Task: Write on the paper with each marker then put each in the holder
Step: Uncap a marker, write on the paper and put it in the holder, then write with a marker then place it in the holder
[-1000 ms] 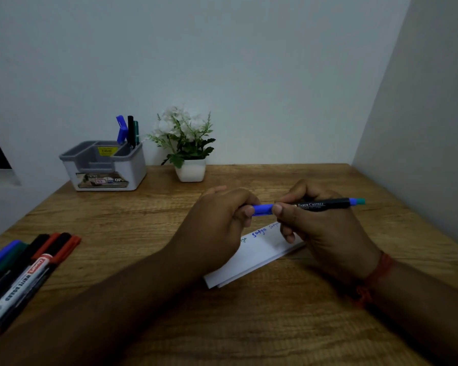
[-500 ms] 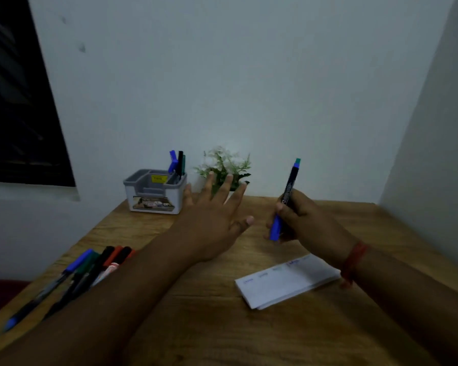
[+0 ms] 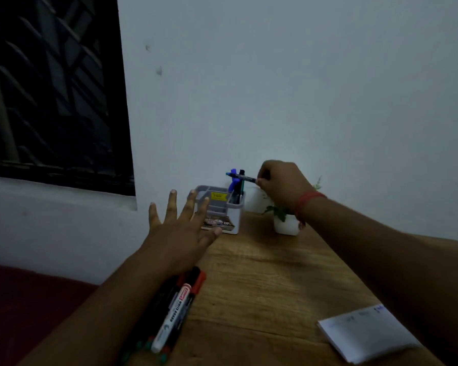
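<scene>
While the right hand (image 3: 283,184) pinches a dark marker (image 3: 242,177) sideways just above the grey holder (image 3: 234,216), the left hand (image 3: 179,228) hovers with fingers spread, blocking part of the holder's front label. A small potted plant (image 3: 286,220) is half hidden behind the right wrist. Holder's tall slot has a blue and a black marker standing in it. Loose markers (image 3: 175,310) lie on the counter (image 3: 262,286), partly under the left forearm. The paper (image 3: 365,334) sits near right, its writing too faint to read.

Dim, flat light; soft blur; wide-angle edge distortion.
</scene>
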{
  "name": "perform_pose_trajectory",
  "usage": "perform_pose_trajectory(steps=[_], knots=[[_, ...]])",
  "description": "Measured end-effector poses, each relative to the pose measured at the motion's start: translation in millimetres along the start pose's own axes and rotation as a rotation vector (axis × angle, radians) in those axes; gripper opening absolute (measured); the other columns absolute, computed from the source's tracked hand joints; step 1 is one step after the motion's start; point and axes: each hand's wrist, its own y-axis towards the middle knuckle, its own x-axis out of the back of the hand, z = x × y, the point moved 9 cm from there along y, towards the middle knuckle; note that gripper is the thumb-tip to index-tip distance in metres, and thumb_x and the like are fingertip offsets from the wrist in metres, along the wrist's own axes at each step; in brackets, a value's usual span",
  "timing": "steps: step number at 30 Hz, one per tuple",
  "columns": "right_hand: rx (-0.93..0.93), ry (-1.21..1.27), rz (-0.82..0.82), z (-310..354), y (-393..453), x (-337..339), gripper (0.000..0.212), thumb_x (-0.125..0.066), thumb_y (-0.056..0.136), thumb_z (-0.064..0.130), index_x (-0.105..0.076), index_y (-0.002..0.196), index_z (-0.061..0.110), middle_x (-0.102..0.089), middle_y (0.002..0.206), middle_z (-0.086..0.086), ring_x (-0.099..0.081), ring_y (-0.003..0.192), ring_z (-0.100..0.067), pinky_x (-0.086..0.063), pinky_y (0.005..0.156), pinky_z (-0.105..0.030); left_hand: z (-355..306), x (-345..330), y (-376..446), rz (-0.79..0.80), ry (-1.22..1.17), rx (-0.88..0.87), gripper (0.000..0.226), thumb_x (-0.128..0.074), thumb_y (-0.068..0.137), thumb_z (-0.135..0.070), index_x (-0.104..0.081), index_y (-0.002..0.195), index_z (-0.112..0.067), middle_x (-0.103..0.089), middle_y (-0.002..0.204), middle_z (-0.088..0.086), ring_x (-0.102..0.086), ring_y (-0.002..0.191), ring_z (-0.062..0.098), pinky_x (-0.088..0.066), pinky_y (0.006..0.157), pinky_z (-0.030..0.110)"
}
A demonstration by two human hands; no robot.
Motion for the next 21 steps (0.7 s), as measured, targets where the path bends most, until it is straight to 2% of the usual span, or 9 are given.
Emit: perform_pose_trajectory(steps=[5,9,12,15,18,21], knots=[[0.076,-0.214,0.044,28,56,-21,0.02,-0.06,0.099,0.014,-0.074,0.109,0.003,-0.073,0.11,-0.017,-0.067,0.104,-0.031,-0.055,0.091,-0.039,5,-3,-2,-0.038,-0.004,-0.039,0.076,0.026,0.069,-0.081,0.045,0.133,-0.044,0.039,0.152,-0.005,0.041,0.139,0.027,0.016,0.111,0.066],[0.148,-0.429,0.147,46,80,-48,0.019,-0.065,0.096,0.013,-0.073,0.11,0.004,-0.072,0.111,-0.018,-0.068,0.103,-0.032,-0.058,0.09,-0.042,10,-13,0,0.0,-0.013,-0.024,0.085,0.026,0.068,-0.082,0.035,0.143,-0.041,0.035,0.155,-0.004,0.041,0.139,0.026,0.017,0.11,0.066],[0.199,-0.546,0.19,54,87,-64,0.02,-0.062,0.092,0.002,-0.073,0.109,0.005,-0.071,0.111,-0.017,-0.067,0.103,-0.032,-0.058,0.089,-0.042,9,-19,3,0.019,-0.02,-0.033,0.088,0.022,0.07,-0.081,0.027,0.148,-0.04,0.031,0.159,-0.002,0.04,0.139,0.026,0.016,0.11,0.067],[0.269,-0.672,0.186,61,90,-76,0.025,-0.062,0.089,-0.003,-0.074,0.108,0.008,-0.071,0.108,-0.012,-0.061,0.109,-0.03,-0.055,0.083,-0.036,7,-22,4,0.028,-0.02,-0.04,0.091,0.025,0.069,-0.083,0.025,0.149,-0.04,0.031,0.159,-0.002,0.042,0.137,0.025,0.017,0.11,0.067],[0.356,-0.796,0.17,68,88,-88,0.024,-0.063,0.09,0.002,-0.073,0.109,0.013,-0.071,0.106,-0.009,-0.056,0.112,-0.029,-0.044,0.079,-0.034,8,-23,4,0.03,-0.019,-0.037,0.09,0.024,0.068,-0.083,0.025,0.148,-0.041,0.032,0.158,-0.003,0.042,0.137,0.025,0.017,0.109,0.067],[0.423,-0.866,0.172,73,83,-90,0.024,-0.064,0.098,0.022,-0.069,0.121,0.018,-0.068,0.12,-0.006,-0.053,0.121,-0.029,-0.046,0.092,-0.04,7,-24,3,0.062,-0.02,-0.044,0.092,0.023,0.068,-0.083,0.023,0.149,-0.04,0.031,0.159,-0.002,0.04,0.139,0.026,0.016,0.11,0.068]])
